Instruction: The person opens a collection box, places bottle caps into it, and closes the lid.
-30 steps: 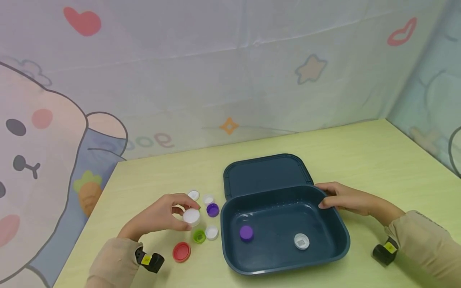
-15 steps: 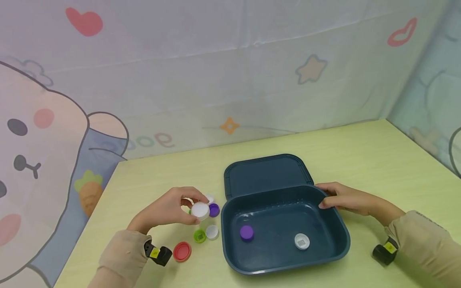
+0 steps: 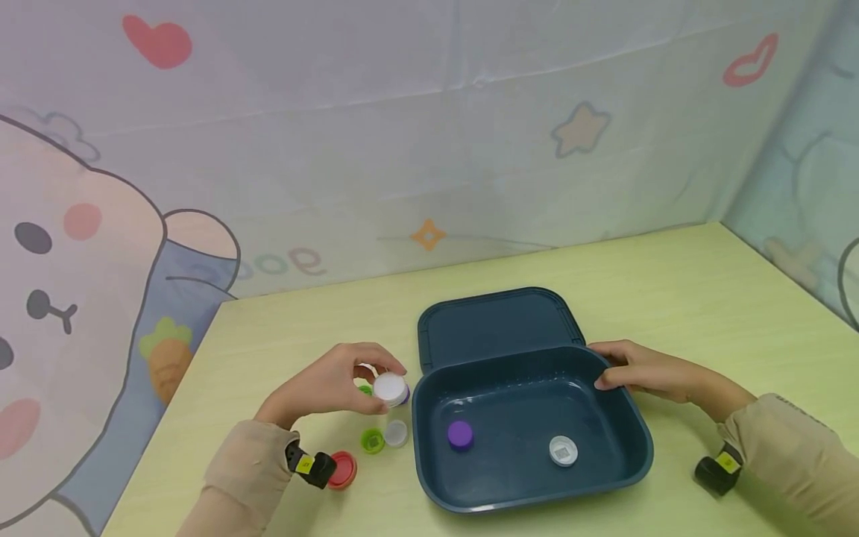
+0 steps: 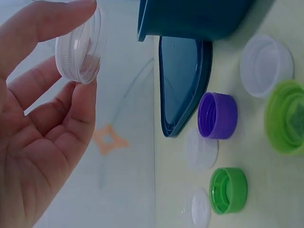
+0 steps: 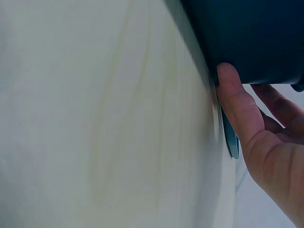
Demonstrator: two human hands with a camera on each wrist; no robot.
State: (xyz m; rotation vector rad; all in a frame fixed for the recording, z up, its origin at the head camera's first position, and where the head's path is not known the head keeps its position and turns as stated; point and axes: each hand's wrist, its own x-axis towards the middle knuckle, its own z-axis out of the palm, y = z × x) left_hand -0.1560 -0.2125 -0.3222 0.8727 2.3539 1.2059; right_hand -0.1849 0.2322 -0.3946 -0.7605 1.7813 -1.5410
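My left hand (image 3: 332, 382) pinches a clear ridged screw lid (image 4: 78, 50) between thumb and fingers, raised just left of the dark blue box (image 3: 530, 498). Around it on the table lie a white cap (image 3: 396, 433), a light green cap (image 3: 372, 441) and a red lid (image 3: 343, 470). The left wrist view also shows a purple cap (image 4: 223, 116) and a green cap (image 4: 230, 190). My right hand (image 3: 647, 373) grips the box at its back right corner. Inside the box sit a purple cap (image 3: 460, 434) and a white cap (image 3: 563, 450).
Behind the box lies its dark blue lid (image 3: 496, 328), partly hidden by the box's back rim. A pale yellow-green table (image 3: 705, 298) bears everything, and a printed cloth backdrop (image 3: 503, 186) rises along its far edge.
My left hand has moved right with the clear screw lid, closer to the box's left rim, and now covers the caps behind it. My right hand and the box have stayed put.
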